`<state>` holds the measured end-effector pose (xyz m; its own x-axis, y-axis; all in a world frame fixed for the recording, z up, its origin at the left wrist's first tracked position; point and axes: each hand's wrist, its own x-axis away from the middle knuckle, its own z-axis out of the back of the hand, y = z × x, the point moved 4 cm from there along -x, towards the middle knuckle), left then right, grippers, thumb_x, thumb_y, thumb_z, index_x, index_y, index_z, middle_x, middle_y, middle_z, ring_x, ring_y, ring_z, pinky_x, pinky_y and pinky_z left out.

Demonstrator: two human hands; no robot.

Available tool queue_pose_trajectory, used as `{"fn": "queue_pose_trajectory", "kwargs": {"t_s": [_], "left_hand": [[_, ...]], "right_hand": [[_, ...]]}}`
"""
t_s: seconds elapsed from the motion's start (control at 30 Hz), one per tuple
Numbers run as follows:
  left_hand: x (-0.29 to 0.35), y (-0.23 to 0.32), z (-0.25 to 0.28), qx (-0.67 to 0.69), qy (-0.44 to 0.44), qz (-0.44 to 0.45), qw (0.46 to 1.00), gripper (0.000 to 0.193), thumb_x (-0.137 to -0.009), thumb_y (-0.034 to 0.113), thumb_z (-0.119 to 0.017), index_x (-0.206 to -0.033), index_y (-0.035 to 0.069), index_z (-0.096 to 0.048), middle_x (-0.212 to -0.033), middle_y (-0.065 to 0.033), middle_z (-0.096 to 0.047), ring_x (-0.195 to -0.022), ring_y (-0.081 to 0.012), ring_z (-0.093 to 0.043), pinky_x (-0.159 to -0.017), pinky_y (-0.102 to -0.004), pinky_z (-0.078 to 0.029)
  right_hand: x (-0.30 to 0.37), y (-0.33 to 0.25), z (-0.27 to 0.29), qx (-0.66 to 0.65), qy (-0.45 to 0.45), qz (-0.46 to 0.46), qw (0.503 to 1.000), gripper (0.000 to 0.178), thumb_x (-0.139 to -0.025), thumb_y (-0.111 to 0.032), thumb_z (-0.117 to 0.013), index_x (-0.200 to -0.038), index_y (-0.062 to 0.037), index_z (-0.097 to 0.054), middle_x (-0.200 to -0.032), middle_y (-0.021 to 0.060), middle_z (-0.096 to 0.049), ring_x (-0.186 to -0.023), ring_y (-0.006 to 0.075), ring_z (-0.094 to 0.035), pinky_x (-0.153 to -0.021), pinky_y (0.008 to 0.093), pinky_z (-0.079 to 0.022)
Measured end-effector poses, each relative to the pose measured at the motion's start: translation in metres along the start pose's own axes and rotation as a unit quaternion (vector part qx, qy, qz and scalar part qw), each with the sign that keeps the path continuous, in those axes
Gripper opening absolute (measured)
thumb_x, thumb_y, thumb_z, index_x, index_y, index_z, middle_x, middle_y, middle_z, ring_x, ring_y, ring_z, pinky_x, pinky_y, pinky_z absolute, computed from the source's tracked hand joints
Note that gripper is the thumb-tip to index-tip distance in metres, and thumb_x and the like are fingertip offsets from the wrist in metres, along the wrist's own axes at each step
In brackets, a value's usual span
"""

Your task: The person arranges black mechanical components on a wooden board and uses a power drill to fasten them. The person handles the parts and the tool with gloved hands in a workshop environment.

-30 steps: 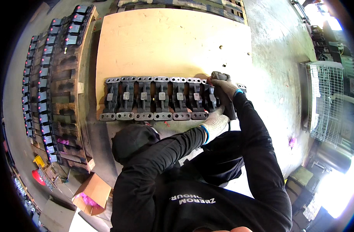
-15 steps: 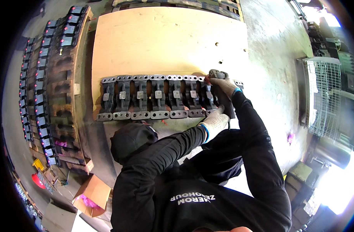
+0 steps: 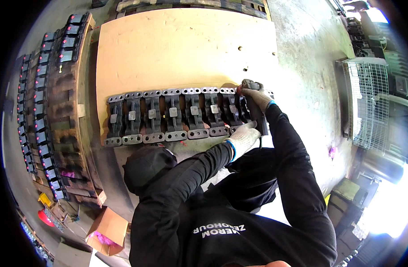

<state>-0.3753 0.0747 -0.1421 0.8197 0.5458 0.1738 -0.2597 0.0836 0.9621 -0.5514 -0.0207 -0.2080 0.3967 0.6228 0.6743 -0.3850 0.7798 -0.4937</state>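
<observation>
Black tool point(image 3: 260, 118) in gloved hands point(image 3: 243, 137)

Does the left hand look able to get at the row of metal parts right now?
Likely yes: the left hand is close beside the row of metal parts, with nothing visible between them.

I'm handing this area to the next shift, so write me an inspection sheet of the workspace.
Surface: tan board, dark spots toward its right side.
Job's things: dark metal parts in a row along the near edge; dark tool at the row's right end.
Clutter: pink scrap on the floor, right.
Hands: right hand gloved, closed around the tool; left hand gloved, at its lower end, grip partly hidden.
Cables: dark cord below the tool; its far end is hidden.
Surroundings: pallet with dark blocks, left; open cardboard box, lower left; wire cage, right.
</observation>
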Motion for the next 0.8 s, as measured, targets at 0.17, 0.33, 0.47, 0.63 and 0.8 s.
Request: {"fn": "queue_pose_trajectory", "kwargs": {"t_s": [0.17,0.33,0.47,0.63,0.8], "left_hand": [[0.000,-0.020,-0.006,0.227,0.046,0.069,0.970,0.024,-0.088,0.005,-0.055,-0.105,0.000,-0.071,-0.104,-0.0170,-0.067,-0.102,-0.0295,-0.065,-0.092,-0.0329,-0.052],[0.017,0.016,0.012,0.424,0.033,0.249,0.870,0.026,-0.098,0.008,-0.050,-0.117,-0.002,-0.065,-0.089,-0.0120,-0.065,-0.093,-0.0201,-0.063,-0.086,-0.0285,-0.050],[0.003,-0.018,-0.008,0.348,0.006,0.126,0.929,0.027,-0.097,0.009,-0.051,-0.117,-0.004,-0.064,-0.101,-0.0151,-0.068,-0.096,-0.0226,-0.064,-0.089,-0.0301,-0.050],[0.015,0.016,0.014,0.319,0.020,0.160,0.934,0.029,-0.095,0.009,-0.053,-0.118,-0.002,-0.065,-0.103,-0.0170,-0.069,-0.097,-0.0231,-0.065,-0.091,-0.0300,-0.051],[0.005,-0.025,-0.007,0.329,0.044,0.105,0.937,0.035,-0.095,0.011,-0.053,-0.127,-0.001,-0.063,-0.095,-0.0121,-0.069,-0.086,-0.0165,-0.063,-0.080,-0.0263,-0.050]], "right_hand": [[0.014,-0.016,-0.006,0.010,0.025,0.005,1.000,0.115,-0.065,-0.049,-0.088,-0.148,0.0035,-0.029,-0.128,0.0235,-0.058,-0.115,0.0290,-0.060,-0.096,0.0361,-0.051],[0.012,-0.013,-0.011,0.027,0.016,0.033,0.999,0.112,-0.068,-0.047,-0.087,-0.150,0.0007,-0.028,-0.130,0.0227,-0.058,-0.116,0.0291,-0.060,-0.097,0.0359,-0.051],[0.003,-0.009,-0.007,0.006,0.021,0.019,1.000,0.113,-0.067,-0.046,-0.089,-0.150,0.0016,-0.029,-0.131,0.0215,-0.057,-0.116,0.0285,-0.060,-0.097,0.0359,-0.051],[0.002,-0.009,-0.011,0.000,0.004,0.031,0.999,0.115,-0.065,-0.045,-0.091,-0.149,0.0037,-0.029,-0.131,0.0216,-0.058,-0.116,0.0286,-0.060,-0.099,0.0352,-0.049],[0.020,-0.029,-0.016,-0.029,-0.014,0.007,0.999,0.113,-0.066,-0.045,-0.088,-0.148,0.0045,-0.027,-0.125,0.0223,-0.059,-0.108,0.0288,-0.063,-0.091,0.0373,-0.054]]}}
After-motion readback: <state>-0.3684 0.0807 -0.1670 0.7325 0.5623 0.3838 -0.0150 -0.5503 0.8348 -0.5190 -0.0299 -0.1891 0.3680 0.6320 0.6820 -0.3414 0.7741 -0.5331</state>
